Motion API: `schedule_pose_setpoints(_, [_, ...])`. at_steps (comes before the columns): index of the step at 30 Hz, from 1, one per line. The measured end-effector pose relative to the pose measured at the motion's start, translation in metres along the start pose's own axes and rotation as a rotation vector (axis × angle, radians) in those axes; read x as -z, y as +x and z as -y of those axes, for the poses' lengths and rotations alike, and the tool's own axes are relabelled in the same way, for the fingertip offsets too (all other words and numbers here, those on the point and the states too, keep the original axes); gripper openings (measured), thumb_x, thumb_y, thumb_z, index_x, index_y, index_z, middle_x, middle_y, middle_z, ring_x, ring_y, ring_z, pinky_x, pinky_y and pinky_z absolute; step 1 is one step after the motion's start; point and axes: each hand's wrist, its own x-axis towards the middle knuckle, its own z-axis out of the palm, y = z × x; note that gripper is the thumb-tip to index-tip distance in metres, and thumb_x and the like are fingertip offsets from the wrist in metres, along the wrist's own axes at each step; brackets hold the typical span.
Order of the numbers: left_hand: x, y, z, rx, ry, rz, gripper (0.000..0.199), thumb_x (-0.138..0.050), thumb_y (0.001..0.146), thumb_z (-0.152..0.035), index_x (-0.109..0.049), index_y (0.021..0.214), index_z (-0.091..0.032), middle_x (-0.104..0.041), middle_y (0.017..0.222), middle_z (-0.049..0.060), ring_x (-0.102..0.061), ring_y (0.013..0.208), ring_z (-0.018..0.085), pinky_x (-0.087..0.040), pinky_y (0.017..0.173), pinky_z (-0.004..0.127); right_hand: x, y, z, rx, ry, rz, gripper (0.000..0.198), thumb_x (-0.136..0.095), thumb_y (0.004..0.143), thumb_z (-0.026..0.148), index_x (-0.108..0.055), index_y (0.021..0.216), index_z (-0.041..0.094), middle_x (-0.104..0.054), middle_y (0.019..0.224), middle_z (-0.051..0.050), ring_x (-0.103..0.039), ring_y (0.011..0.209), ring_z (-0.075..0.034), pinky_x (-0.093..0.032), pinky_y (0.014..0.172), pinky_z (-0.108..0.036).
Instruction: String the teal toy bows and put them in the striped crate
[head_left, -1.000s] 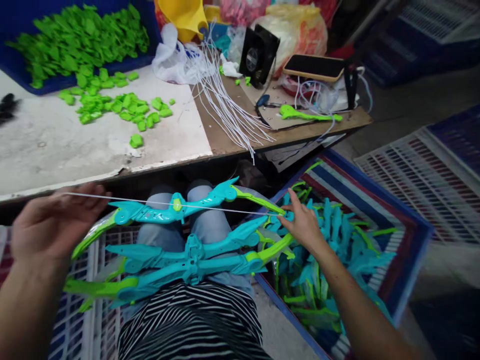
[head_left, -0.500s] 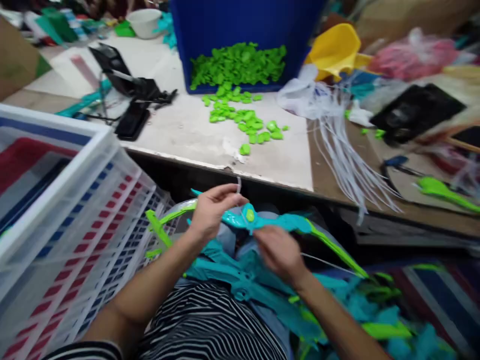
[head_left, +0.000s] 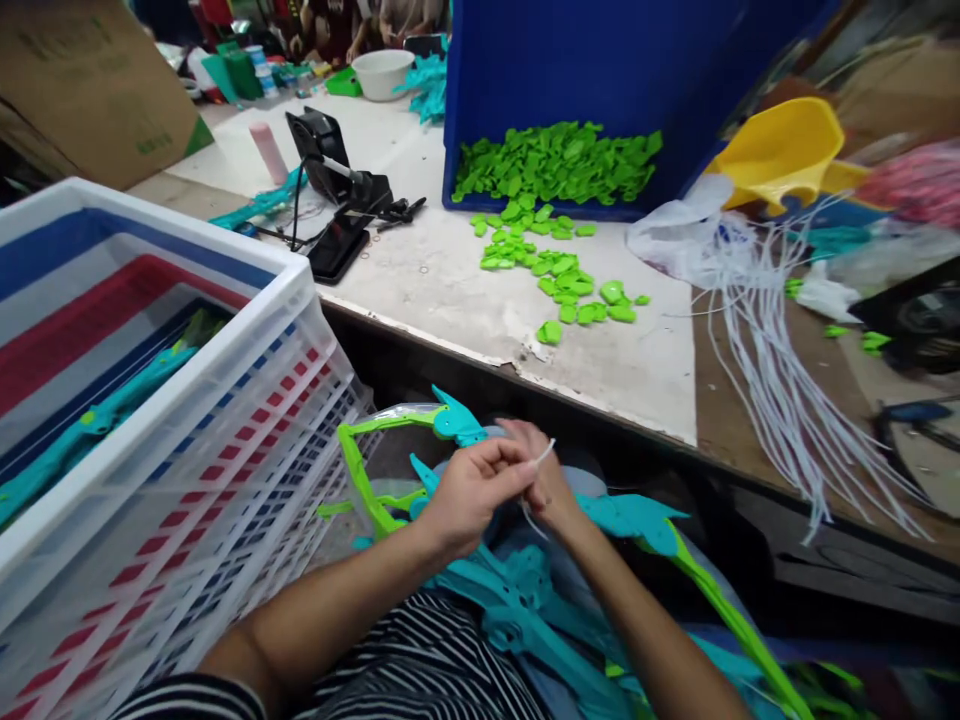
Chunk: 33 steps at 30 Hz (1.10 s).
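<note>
A turquoise and lime-green toy bow (head_left: 634, 522) lies across the lap, its middle covered by both hands. Thumb and fingers of my left hand (head_left: 469, 495) are closed in a pinch on a thin white cord (head_left: 549, 452), whose tip sticks out past them. My right hand (head_left: 551, 490) is just behind the left, its fingers curled over the bow's middle and partly hidden. Under the hands, more turquoise bow parts (head_left: 517, 610) rest on the lap.
A white plastic crate (head_left: 262, 262) with a striped lining and toy bows inside stands at left. On the table, green pieces (head_left: 551, 265) spill from a blue bin (head_left: 555, 60). White cords (head_left: 780, 400) hang over the edge at right. A phone (head_left: 339, 250) lies near a black stand.
My right hand has moved up and left over the bow's middle, close against my left hand. The green piece at the bow's centre is now covered. The camera view has shifted left.
</note>
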Motion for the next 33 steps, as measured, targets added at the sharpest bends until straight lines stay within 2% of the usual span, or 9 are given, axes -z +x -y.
schedule_pose_setpoints(2, [0.005,-0.005,0.001,-0.002,0.034,-0.042,0.041,-0.079,0.062,-0.046,-0.056,0.07,-0.013,-0.06,0.054,-0.001,-0.057,0.049,0.01,-0.047,0.054,0.024,-0.017,0.007,0.008,0.031,-0.223,0.148,0.041,-0.049,0.086,0.027,-0.057,0.127,0.023,-0.062,0.109,-0.013,-0.056,0.099,-0.029,-0.046,0.085,-0.043])
schedule_pose_setpoints(4, [0.011,-0.007,-0.002,-0.04,0.086,-0.086,0.039,-0.079,0.062,-0.046,-0.058,0.069,-0.013,-0.06,0.053,-0.001,-0.055,0.048,0.01,-0.047,0.053,0.023,-0.017,0.014,0.01,0.02,-0.288,0.247,0.048,-0.049,0.087,0.027,-0.051,0.134,0.023,-0.063,0.103,-0.013,-0.057,0.095,-0.029,-0.046,0.083,-0.043])
schedule_pose_setpoints(6, [0.02,-0.007,-0.008,-0.088,0.16,-0.127,0.036,-0.077,0.065,-0.044,-0.06,0.07,-0.012,-0.06,0.053,0.0,-0.053,0.046,0.009,-0.045,0.051,0.022,-0.001,0.022,0.004,0.01,-0.163,0.32,0.05,-0.05,0.087,0.031,-0.048,0.137,0.024,-0.065,0.104,-0.011,-0.059,0.094,-0.027,-0.047,0.084,-0.04])
schedule_pose_setpoints(9, [0.038,-0.004,-0.02,-0.198,0.251,-0.248,0.033,-0.075,0.067,-0.043,-0.062,0.071,-0.013,-0.06,0.053,0.0,-0.05,0.044,0.007,-0.04,0.046,0.019,0.031,0.03,-0.016,-0.01,0.186,0.455,0.05,-0.054,0.084,0.04,-0.053,0.133,0.026,-0.064,0.118,-0.006,-0.06,0.103,-0.025,-0.048,0.09,-0.036])
schedule_pose_setpoints(13, [0.064,0.002,-0.043,-0.366,0.314,-0.472,0.033,-0.074,0.066,-0.044,-0.062,0.073,-0.013,-0.057,0.05,-0.003,-0.047,0.041,0.005,-0.032,0.04,0.017,0.047,0.027,-0.036,-0.204,0.444,0.643,0.062,-0.058,0.078,0.05,-0.052,0.133,0.022,-0.068,0.113,-0.005,-0.065,0.09,-0.025,-0.054,0.078,-0.037])
schedule_pose_setpoints(15, [0.073,0.005,-0.055,-0.367,0.39,-0.489,0.032,-0.074,0.065,-0.042,-0.063,0.072,-0.013,-0.056,0.05,-0.003,-0.045,0.04,0.005,-0.031,0.04,0.017,0.044,0.023,-0.039,-0.272,0.478,0.633,0.066,-0.06,0.076,0.052,-0.053,0.133,0.02,-0.07,0.108,-0.005,-0.067,0.084,-0.025,-0.055,0.074,-0.039])
schedule_pose_setpoints(21, [0.08,0.029,-0.077,-0.31,0.611,-0.423,0.021,-0.069,0.067,-0.033,-0.063,0.068,-0.013,-0.056,0.048,-0.002,-0.045,0.042,0.006,-0.033,0.043,0.019,0.042,0.019,-0.033,-0.238,0.515,0.563,0.052,-0.067,0.074,0.047,-0.062,0.122,0.027,-0.067,0.117,-0.002,-0.065,0.1,-0.03,-0.055,0.084,-0.045])
schedule_pose_setpoints(27, [0.081,0.051,-0.087,-0.311,0.746,-0.38,0.012,-0.062,0.071,-0.025,-0.063,0.066,-0.013,-0.056,0.047,-0.002,-0.045,0.043,0.007,-0.032,0.044,0.02,0.043,0.02,-0.03,-0.184,0.506,0.542,0.053,-0.068,0.074,0.049,-0.063,0.12,0.025,-0.06,0.126,-0.003,-0.055,0.118,-0.033,-0.043,0.102,-0.05])
schedule_pose_setpoints(33, [0.079,0.055,-0.092,-0.334,0.825,-0.386,0.011,-0.06,0.073,-0.02,-0.062,0.064,-0.013,-0.054,0.046,-0.004,-0.044,0.043,0.007,-0.033,0.045,0.019,0.042,0.019,-0.031,-0.203,0.509,0.559,0.058,-0.067,0.073,0.054,-0.061,0.122,0.022,-0.058,0.128,-0.005,-0.055,0.119,-0.032,-0.043,0.102,-0.05])
